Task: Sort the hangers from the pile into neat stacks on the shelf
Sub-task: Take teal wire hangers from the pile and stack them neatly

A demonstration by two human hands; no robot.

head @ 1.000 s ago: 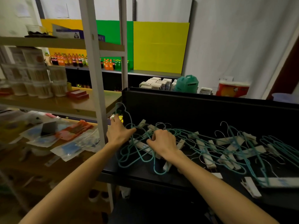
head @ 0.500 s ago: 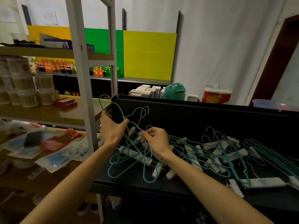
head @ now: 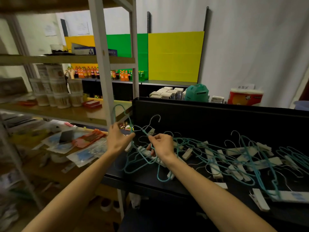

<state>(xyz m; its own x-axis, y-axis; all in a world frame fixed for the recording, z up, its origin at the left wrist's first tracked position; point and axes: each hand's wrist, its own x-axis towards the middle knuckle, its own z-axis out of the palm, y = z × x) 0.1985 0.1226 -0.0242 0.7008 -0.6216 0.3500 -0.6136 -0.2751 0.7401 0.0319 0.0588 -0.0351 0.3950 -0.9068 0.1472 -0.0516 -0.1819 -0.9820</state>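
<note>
Two bare hands work at the left end of a black shelf [head: 217, 118]. The left hand [head: 117, 139] is closed around a bunch of teal wire hangers [head: 133, 158], lifting them. The right hand [head: 161, 144] pinches one wire. A tangled hanger pile [head: 242, 158] sprawls to the right

My left hand [head: 118, 139] grips a bunch of teal hangers [head: 133, 131] lifted at the black shelf's [head: 217, 118] left end, my right hand [head: 161, 144] pinches one wire, and the pile [head: 242, 158] sprawls rightward
</note>
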